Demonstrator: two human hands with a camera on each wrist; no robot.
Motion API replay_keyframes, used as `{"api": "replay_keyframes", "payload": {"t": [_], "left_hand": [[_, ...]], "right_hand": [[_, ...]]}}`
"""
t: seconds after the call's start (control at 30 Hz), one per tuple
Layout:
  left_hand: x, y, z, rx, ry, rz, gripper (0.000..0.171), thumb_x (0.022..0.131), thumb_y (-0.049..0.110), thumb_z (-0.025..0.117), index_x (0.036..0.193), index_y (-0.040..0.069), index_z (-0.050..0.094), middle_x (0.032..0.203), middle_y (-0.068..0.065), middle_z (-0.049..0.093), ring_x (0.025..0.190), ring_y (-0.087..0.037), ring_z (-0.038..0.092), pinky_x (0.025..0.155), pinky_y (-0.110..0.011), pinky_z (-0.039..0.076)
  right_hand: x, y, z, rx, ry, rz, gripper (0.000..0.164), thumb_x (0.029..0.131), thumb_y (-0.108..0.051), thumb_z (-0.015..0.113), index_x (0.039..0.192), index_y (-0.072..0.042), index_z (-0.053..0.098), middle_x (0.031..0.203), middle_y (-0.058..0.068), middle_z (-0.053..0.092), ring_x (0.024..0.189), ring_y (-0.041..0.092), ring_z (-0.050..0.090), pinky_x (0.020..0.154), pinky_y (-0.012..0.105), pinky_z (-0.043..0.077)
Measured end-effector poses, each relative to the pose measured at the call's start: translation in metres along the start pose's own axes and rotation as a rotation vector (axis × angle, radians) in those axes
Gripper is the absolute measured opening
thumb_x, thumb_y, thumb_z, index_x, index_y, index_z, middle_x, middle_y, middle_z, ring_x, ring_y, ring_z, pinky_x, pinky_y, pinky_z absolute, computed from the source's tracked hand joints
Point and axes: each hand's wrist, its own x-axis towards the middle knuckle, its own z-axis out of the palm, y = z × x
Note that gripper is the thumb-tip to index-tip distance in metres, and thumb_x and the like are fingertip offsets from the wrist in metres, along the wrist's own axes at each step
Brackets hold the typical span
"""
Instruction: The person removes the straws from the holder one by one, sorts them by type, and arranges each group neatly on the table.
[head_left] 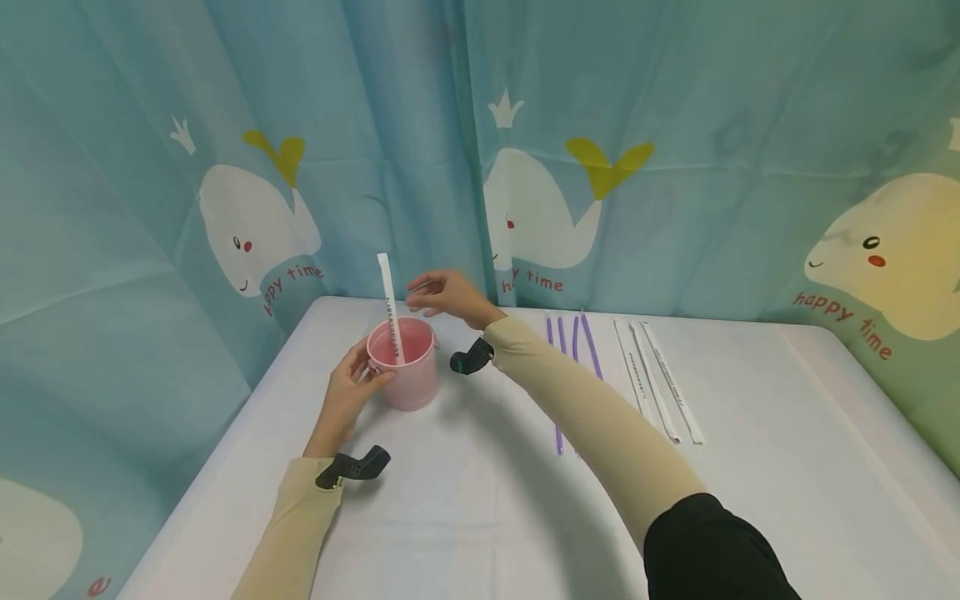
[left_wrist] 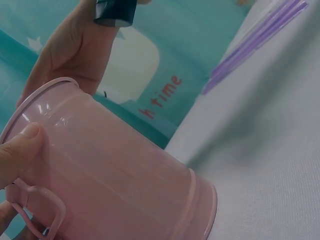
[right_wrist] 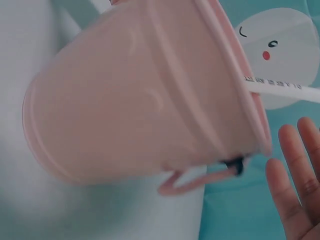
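A small pink bucket (head_left: 416, 379) stands on the white table at the left. Its side and a looped handle (left_wrist: 59, 207) fill much of the left wrist view. My left hand (head_left: 348, 392) grips the bucket by its near left side, the thumb lying just below the rim. One paper-wrapped straw (head_left: 390, 304) with dark print stands in the bucket, leaning slightly and rising well above the rim. Above the bucket's far right side is my right hand (head_left: 450, 297), apart from the straw. Its fingers (right_wrist: 295, 160) are extended in the right wrist view and hold nothing.
Several purple straws (head_left: 588, 342) lie on the table (head_left: 787, 467), partly hidden behind my right forearm. To their right lie 3 white paper-wrapped straws (head_left: 675, 392). A blue curtain (head_left: 405, 125) with whale prints hangs along the table's back and left edges.
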Motion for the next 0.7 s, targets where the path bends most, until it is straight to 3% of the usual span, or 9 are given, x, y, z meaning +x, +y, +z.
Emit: {"api": "replay_keyframes", "payload": {"t": [0.7], "left_hand": [[0.001,-0.001,0.001,-0.014,0.006,0.002,0.073,0.087,0.016,0.066,0.148,0.011,0.025,0.155,-0.009,0.025,0.146,-0.025,0.02,0.12,-0.042,0.024]], "right_hand": [[0.012,0.005,0.027,-0.142,-0.017,0.06,0.029,0.086,-0.016,0.067,0.112,-0.004,0.063,0.109,0.014,0.066,0.096,0.019,0.061,0.077,0.02,0.055]]}}
